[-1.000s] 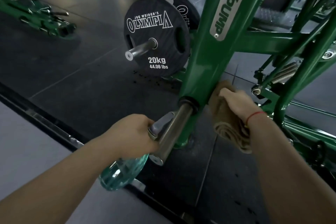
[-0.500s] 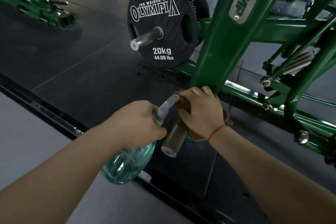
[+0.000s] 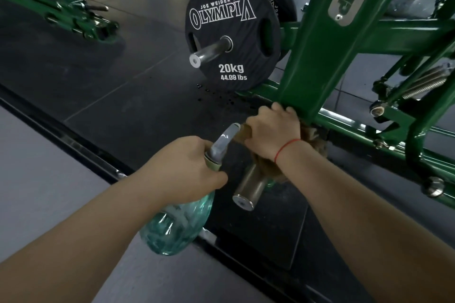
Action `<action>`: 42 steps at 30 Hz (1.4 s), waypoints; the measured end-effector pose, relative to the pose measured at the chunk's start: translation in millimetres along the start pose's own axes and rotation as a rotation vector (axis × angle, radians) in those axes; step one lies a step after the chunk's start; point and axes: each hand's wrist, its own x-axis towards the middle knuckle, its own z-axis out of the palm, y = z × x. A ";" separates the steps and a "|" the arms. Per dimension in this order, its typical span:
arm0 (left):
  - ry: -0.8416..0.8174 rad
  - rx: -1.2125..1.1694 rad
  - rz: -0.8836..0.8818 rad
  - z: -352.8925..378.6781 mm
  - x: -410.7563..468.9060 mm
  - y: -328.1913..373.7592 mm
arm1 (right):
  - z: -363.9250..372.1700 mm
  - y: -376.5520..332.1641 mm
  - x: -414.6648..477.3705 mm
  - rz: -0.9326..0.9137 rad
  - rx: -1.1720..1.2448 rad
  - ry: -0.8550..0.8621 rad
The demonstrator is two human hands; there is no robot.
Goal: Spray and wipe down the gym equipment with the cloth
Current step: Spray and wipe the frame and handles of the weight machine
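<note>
My left hand (image 3: 189, 167) grips the neck of a clear teal spray bottle (image 3: 176, 225), its grey nozzle (image 3: 225, 141) pointing up toward the machine. My right hand (image 3: 272, 131) holds a brown cloth (image 3: 314, 139) wrapped around a steel weight peg (image 3: 247, 190) where it meets the green frame post (image 3: 325, 39). The peg's free end sticks out below my right wrist. Most of the cloth is hidden under my hand.
A black 20kg plate (image 3: 232, 32) hangs on a second peg (image 3: 209, 53) behind, with another plate behind it. Green frame rails (image 3: 369, 135) and a spring (image 3: 426, 82) lie to the right. Another green machine (image 3: 73, 17) stands far left on the dark rubber floor.
My right hand moved the cloth from the right side of the post onto the steel peg and grips it there. The left hand raised the bottle slightly; the view shifted closer.
</note>
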 end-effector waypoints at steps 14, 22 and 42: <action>-0.008 -0.161 -0.102 -2.9 -0.8 -2.8 | 2.8 -41.1 -22.4 -0.437 -0.069 -0.117; 0.047 -0.136 -0.131 3.0 4.3 2.6 | 62.8 -16.7 -83.5 -0.298 0.491 0.689; -0.058 -0.088 -0.085 39.1 -5.5 48.8 | 92.6 -11.6 -92.6 1.038 2.301 -0.067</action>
